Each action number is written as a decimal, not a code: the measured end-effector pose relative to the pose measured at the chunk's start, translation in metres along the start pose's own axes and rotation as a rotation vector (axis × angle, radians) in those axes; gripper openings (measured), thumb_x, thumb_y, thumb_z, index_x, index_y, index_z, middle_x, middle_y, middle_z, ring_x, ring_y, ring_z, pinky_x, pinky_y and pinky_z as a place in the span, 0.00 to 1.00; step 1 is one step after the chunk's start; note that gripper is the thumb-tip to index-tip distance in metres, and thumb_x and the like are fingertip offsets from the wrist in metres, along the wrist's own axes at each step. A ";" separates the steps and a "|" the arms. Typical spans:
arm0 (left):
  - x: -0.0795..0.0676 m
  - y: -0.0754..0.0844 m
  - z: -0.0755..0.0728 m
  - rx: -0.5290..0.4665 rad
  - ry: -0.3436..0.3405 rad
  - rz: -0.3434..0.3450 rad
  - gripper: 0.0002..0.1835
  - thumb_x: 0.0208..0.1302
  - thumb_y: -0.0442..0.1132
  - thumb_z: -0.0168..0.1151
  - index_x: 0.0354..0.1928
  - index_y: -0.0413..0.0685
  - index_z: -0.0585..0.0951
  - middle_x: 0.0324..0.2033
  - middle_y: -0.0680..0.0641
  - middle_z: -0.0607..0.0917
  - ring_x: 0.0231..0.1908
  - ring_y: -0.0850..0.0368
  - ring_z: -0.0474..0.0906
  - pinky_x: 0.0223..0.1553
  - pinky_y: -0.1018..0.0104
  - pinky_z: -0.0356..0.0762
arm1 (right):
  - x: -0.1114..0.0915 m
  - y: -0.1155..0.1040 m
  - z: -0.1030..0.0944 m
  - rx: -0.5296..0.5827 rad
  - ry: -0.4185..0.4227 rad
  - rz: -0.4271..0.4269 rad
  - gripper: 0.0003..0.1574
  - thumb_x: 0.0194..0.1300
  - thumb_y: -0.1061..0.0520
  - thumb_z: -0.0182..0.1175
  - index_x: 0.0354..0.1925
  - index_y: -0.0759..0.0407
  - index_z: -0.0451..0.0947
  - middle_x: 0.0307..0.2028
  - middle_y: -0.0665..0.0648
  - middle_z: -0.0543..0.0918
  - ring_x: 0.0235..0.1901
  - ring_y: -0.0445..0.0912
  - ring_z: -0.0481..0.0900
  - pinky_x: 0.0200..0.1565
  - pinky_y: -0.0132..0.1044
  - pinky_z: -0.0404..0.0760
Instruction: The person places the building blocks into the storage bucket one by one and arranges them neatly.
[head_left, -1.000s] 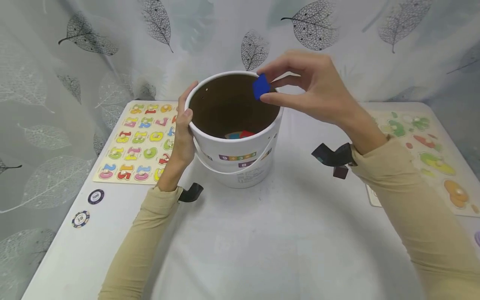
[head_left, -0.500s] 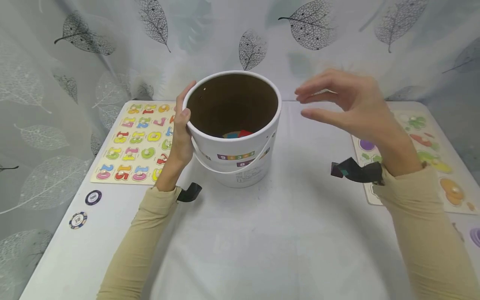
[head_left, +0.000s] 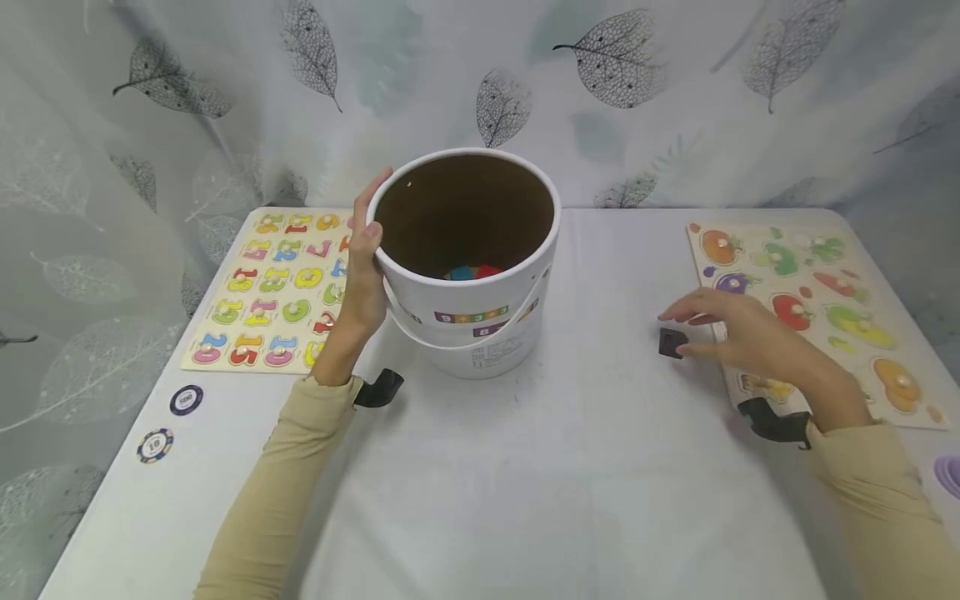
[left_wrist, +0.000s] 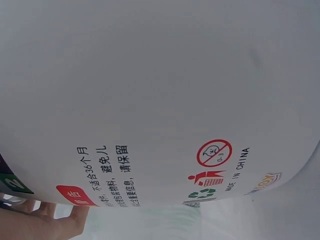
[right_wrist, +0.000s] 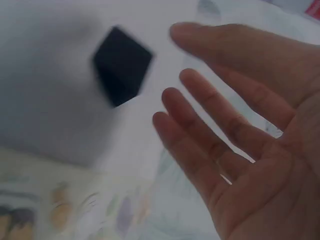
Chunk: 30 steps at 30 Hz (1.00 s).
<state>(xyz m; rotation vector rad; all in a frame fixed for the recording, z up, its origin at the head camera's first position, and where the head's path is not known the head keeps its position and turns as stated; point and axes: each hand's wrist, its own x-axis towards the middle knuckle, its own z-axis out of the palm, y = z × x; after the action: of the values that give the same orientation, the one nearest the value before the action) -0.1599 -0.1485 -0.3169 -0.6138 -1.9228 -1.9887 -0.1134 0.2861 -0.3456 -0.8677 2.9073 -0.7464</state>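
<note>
A white bucket with a handle and printed number stickers stands on the table. My left hand holds its left side, thumb at the rim. In the left wrist view, the bucket's printed wall fills most of the picture, and fingers show at its edge. A small dark cube lies on the table to the right of the bucket. My right hand is just beside it, thumb and fingers spread apart. In the right wrist view, a gap separates the dark cube from the fingers.
Inside the bucket lie red and blue pieces. A number puzzle board is at left, with two poker chips in front of it. A vegetable puzzle board lies at right, and a purple round item by the right edge.
A blue block left my right hand, which moved away from the bucket, then down and right to the dark cube. The left hand stays at the bucket.
</note>
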 end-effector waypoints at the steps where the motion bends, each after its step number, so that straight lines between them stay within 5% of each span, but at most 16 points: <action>1: 0.000 0.000 0.000 -0.001 0.002 0.000 0.40 0.60 0.61 0.44 0.74 0.55 0.58 0.67 0.48 0.67 0.64 0.45 0.63 0.62 0.48 0.67 | -0.003 0.004 0.003 -0.015 -0.013 0.002 0.29 0.48 0.64 0.74 0.50 0.52 0.81 0.47 0.49 0.83 0.44 0.36 0.80 0.47 0.24 0.77; 6: -0.001 0.000 -0.001 -0.017 0.006 0.009 0.41 0.60 0.63 0.45 0.74 0.55 0.58 0.67 0.48 0.67 0.64 0.45 0.63 0.62 0.51 0.66 | -0.008 0.014 0.011 -0.040 -0.043 -0.005 0.31 0.47 0.71 0.71 0.51 0.52 0.82 0.47 0.50 0.84 0.44 0.44 0.81 0.46 0.29 0.77; 12: 0.000 -0.001 -0.001 -0.036 0.001 0.019 0.41 0.60 0.62 0.44 0.74 0.54 0.58 0.67 0.46 0.67 0.64 0.44 0.63 0.62 0.51 0.66 | -0.004 0.018 0.014 -0.045 -0.047 -0.076 0.36 0.43 0.76 0.69 0.48 0.47 0.83 0.45 0.45 0.84 0.42 0.38 0.79 0.44 0.28 0.77; 17: 0.000 -0.002 -0.001 -0.025 0.009 0.016 0.41 0.60 0.63 0.44 0.74 0.54 0.58 0.67 0.47 0.67 0.64 0.45 0.63 0.61 0.53 0.66 | 0.001 0.018 0.016 -0.040 -0.036 -0.095 0.30 0.42 0.70 0.75 0.44 0.48 0.82 0.42 0.42 0.83 0.39 0.39 0.81 0.43 0.30 0.79; 21: -0.001 -0.002 -0.001 -0.021 0.015 0.015 0.41 0.60 0.63 0.44 0.74 0.53 0.58 0.67 0.47 0.67 0.64 0.45 0.64 0.61 0.53 0.67 | 0.005 0.014 0.014 -0.024 0.006 -0.096 0.28 0.42 0.64 0.77 0.44 0.49 0.82 0.40 0.43 0.85 0.39 0.38 0.83 0.45 0.22 0.75; 25: -0.001 -0.003 -0.001 -0.009 0.022 0.007 0.41 0.60 0.61 0.45 0.74 0.54 0.58 0.67 0.48 0.68 0.63 0.46 0.64 0.61 0.53 0.69 | 0.014 -0.005 -0.003 0.048 0.108 -0.095 0.30 0.42 0.67 0.77 0.46 0.51 0.83 0.41 0.48 0.86 0.39 0.29 0.82 0.45 0.15 0.71; 30: -0.001 -0.003 -0.001 -0.002 0.020 0.002 0.40 0.60 0.61 0.44 0.74 0.55 0.58 0.67 0.48 0.67 0.63 0.45 0.64 0.60 0.54 0.70 | 0.049 -0.052 -0.037 0.244 0.318 -0.212 0.35 0.38 0.79 0.72 0.49 0.64 0.82 0.44 0.51 0.85 0.41 0.31 0.83 0.53 0.22 0.75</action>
<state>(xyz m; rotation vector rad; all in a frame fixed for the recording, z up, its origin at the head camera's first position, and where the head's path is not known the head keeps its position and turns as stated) -0.1605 -0.1498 -0.3199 -0.5941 -1.9076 -1.9882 -0.1339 0.2388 -0.2842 -1.1319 2.9161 -1.3378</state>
